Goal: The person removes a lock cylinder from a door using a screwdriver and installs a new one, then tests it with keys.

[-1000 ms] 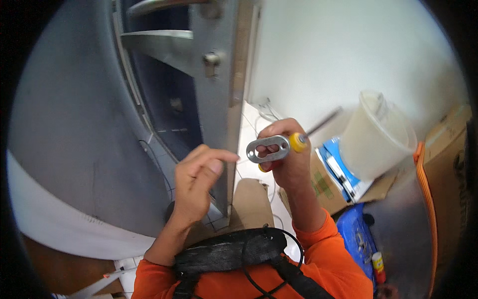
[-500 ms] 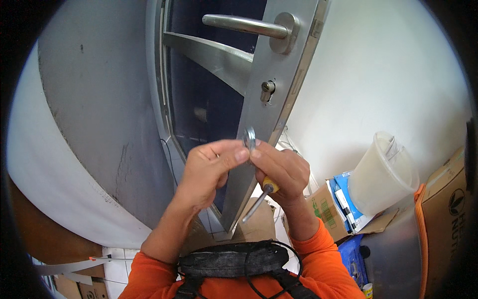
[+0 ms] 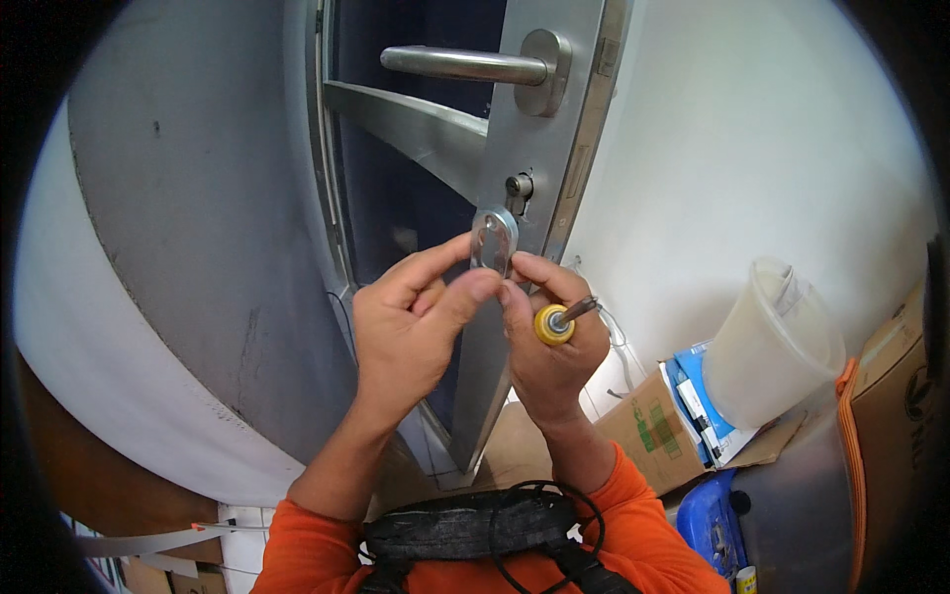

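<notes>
Pinching the oval metal cover plate (image 3: 494,241) between both thumbs and forefingers, I hold it upright against the door's edge stile (image 3: 539,148), just below the lock cylinder (image 3: 519,185) and well under the lever handle (image 3: 465,64). My left hand (image 3: 411,332) grips the plate's lower left side. My right hand (image 3: 549,337) steadies its lower right while the remaining fingers clench a screwdriver (image 3: 556,321), yellow handle end facing me, shaft slanting up to the right.

Risks as I judge them: the plate is held only by fingertips at its lower end, so a slip could drop it down the gap beside the door. The right hand does two jobs at once; loosening either grip could let the screwdriver fall or scratch the brushed metal. Cannot tell whether any screws are in the plate.

Containers, lower right on the floor by the white wall (image 3: 752,148): a translucent plastic bucket (image 3: 772,346), tilted, something pale and folded inside, not identifiable. Beside it an open cardboard box (image 3: 648,431) with blue-and-white packets (image 3: 698,396) at its flap. A blue plastic container (image 3: 708,520) sits below, contents hidden.
</notes>
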The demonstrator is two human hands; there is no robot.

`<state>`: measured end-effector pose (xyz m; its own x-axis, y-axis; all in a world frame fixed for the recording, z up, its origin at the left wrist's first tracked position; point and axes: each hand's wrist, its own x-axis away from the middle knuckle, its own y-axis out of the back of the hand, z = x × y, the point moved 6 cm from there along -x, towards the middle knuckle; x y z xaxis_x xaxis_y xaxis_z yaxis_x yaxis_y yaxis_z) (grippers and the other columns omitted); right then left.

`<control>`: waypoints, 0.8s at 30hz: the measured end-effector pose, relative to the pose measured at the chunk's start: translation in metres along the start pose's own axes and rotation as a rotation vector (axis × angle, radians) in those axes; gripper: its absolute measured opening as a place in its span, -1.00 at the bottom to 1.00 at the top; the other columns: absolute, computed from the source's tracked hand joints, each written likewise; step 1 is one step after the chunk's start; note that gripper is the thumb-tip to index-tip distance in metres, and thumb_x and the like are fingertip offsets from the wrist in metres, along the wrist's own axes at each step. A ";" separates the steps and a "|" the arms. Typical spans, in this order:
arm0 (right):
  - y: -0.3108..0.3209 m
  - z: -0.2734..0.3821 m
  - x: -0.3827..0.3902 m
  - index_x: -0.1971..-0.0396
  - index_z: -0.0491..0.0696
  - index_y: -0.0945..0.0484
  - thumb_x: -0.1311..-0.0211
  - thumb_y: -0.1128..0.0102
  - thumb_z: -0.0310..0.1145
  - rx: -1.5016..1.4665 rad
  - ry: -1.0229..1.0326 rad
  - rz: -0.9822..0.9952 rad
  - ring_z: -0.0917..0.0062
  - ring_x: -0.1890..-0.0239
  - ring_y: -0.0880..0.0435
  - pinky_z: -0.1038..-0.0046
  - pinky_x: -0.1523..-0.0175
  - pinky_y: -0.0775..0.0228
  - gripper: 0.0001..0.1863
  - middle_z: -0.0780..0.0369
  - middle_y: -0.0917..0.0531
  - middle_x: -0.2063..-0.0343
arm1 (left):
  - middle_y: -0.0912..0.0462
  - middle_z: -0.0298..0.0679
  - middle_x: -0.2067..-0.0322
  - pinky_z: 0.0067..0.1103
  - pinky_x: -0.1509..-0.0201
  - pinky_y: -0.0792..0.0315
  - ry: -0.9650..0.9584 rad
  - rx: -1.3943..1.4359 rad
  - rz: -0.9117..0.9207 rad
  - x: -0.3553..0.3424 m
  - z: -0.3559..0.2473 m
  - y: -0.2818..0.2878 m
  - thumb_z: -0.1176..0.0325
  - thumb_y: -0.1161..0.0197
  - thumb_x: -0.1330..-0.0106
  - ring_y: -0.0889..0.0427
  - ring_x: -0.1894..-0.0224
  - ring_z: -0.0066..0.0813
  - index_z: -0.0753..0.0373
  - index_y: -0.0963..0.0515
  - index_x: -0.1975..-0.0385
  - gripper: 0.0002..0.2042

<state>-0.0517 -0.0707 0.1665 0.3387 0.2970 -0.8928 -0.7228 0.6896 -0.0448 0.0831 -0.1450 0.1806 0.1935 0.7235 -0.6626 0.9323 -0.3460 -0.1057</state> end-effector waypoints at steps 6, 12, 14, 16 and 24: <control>0.000 0.004 0.000 0.05 -0.17 -0.64 -0.20 -0.26 -0.65 -0.066 -0.121 0.027 0.51 0.13 -0.73 0.61 0.13 -0.54 -0.70 0.11 -0.72 0.11 | -0.25 -0.65 0.63 -0.81 0.51 -0.04 0.136 0.105 0.040 -0.016 0.009 -0.005 0.42 -0.53 -0.18 -0.14 0.58 -0.91 0.35 -0.69 0.07 -0.67; 0.029 -0.024 -0.005 -0.04 -0.15 -0.57 -0.25 -0.27 -0.59 -0.058 -0.148 -0.152 0.81 0.54 -0.49 0.70 0.46 -0.30 -0.66 0.11 -0.64 -0.01 | -0.29 -0.64 0.64 -0.81 0.54 0.00 -0.082 -0.240 -0.105 -0.035 -0.013 -0.022 0.39 -0.58 -0.13 -0.13 0.59 -0.90 0.33 -0.69 0.17 -0.70; 0.027 -0.032 -0.006 -0.12 -0.17 -0.53 -0.27 -0.28 -0.55 -0.185 -0.267 -0.111 0.80 0.56 -0.49 0.71 0.49 -0.28 -0.60 0.13 -0.63 -0.04 | -0.34 -0.45 0.70 -0.69 0.59 -0.08 -0.082 -0.295 -0.117 -0.038 -0.011 -0.024 0.25 -0.61 -0.07 -0.15 0.63 -0.78 0.34 -0.70 0.21 -0.63; 0.027 -0.029 -0.007 -0.15 -0.19 -0.51 -0.28 -0.28 -0.54 -0.212 -0.280 -0.065 0.81 0.57 -0.49 0.72 0.49 -0.28 -0.57 0.15 -0.63 -0.02 | -0.37 -0.42 0.68 -0.67 0.59 -0.10 -0.061 -0.335 -0.111 -0.037 -0.009 -0.025 0.23 -0.61 -0.06 -0.17 0.63 -0.76 0.35 -0.70 0.22 -0.62; 0.034 -0.019 -0.033 -0.12 -0.20 -0.53 -0.28 -0.29 -0.49 -0.041 -0.132 -0.017 0.84 0.51 -0.44 0.73 0.37 -0.30 -0.59 0.20 -0.64 0.11 | -0.48 -0.23 0.61 -0.56 0.56 -0.26 -0.263 -0.487 -0.067 -0.022 -0.014 -0.039 0.22 -0.45 -0.25 -0.37 0.63 -0.55 0.30 -0.68 0.00 -0.61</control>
<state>-0.0986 -0.0697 0.1860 0.4258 0.3719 -0.8249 -0.7395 0.6684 -0.0804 0.0469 -0.1394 0.2097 0.1044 0.5393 -0.8356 0.9855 0.0570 0.1599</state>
